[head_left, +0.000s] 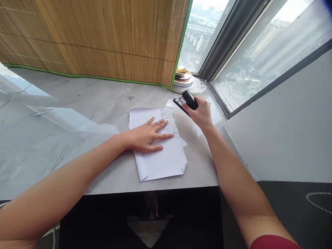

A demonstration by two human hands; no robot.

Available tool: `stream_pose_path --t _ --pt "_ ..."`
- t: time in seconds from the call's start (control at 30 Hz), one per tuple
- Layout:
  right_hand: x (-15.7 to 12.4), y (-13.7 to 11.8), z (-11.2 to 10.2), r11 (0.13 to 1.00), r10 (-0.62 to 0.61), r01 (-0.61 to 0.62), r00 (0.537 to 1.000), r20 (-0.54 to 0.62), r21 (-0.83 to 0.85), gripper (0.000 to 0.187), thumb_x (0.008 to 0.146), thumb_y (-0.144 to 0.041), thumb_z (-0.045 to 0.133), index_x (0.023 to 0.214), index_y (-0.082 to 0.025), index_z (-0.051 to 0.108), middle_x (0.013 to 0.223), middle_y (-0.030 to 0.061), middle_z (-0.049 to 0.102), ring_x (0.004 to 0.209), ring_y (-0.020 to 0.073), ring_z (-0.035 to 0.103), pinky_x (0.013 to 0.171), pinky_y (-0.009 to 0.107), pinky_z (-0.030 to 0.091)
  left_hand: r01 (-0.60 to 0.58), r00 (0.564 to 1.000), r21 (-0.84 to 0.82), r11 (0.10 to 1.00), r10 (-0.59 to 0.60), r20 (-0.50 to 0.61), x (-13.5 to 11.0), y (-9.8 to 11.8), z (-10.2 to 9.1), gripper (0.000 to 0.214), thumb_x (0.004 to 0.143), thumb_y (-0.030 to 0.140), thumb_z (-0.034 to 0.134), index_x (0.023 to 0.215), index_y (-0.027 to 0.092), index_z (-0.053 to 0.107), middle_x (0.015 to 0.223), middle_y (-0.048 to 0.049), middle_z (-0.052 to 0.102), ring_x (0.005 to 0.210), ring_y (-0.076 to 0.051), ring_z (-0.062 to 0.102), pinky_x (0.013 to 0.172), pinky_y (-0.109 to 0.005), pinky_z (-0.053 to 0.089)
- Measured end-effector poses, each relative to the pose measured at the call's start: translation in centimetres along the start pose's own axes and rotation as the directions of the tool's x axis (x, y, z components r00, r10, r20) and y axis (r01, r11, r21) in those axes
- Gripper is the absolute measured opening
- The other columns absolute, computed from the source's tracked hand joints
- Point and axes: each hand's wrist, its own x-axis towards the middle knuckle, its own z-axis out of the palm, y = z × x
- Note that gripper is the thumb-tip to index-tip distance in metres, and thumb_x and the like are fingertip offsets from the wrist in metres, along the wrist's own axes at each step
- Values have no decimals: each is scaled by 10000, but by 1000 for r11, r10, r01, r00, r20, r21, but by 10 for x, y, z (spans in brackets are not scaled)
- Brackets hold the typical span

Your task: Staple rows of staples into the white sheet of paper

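White paper [160,166], folded at its lower corners, lies on the marble-patterned countertop [103,90]. Many staples [171,128] cover a strip along the paper's upper right side. My left hand [149,135] rests flat on the paper with its fingers spread, the fingertips reaching the stapled strip. A black stapler [190,100] is gripped in my right hand [203,112], raised to the upper right of the paper. Its jaws are apart and point to the upper left. Whether staples are inside it I cannot tell.
A stack of plates [183,80] stands in the window corner, a small yellow item on top. A bamboo blind [98,38] hangs along the back. Loose staples [131,97] lie behind the paper. The window frame [220,38] and white wall [280,138] bound the right side.
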Motion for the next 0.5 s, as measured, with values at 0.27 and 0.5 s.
stream_pose_path --t 0.27,0.5 --pt "-28 -55 37 969 -160 122 973 166 217 338 860 -438 724 734 -225 494 762 -16 540 696 153 483 674 293 359 173 815 -97 980 -198 -545 -4 11 -7 454 1051 468 442 814 250 762 806 -65 780 791 -225 740 834 -376 565" --pt "-44 -71 49 928 -353 282 875 332 243 270 863 -360 718 766 -222 507 847 13 584 737 162 517 701 288 367 382 314 -466 798 -586 -747 -5 -10 -11 540 1074 568 373 776 227 667 564 -1 536 527 -149 515 605 -297 433"
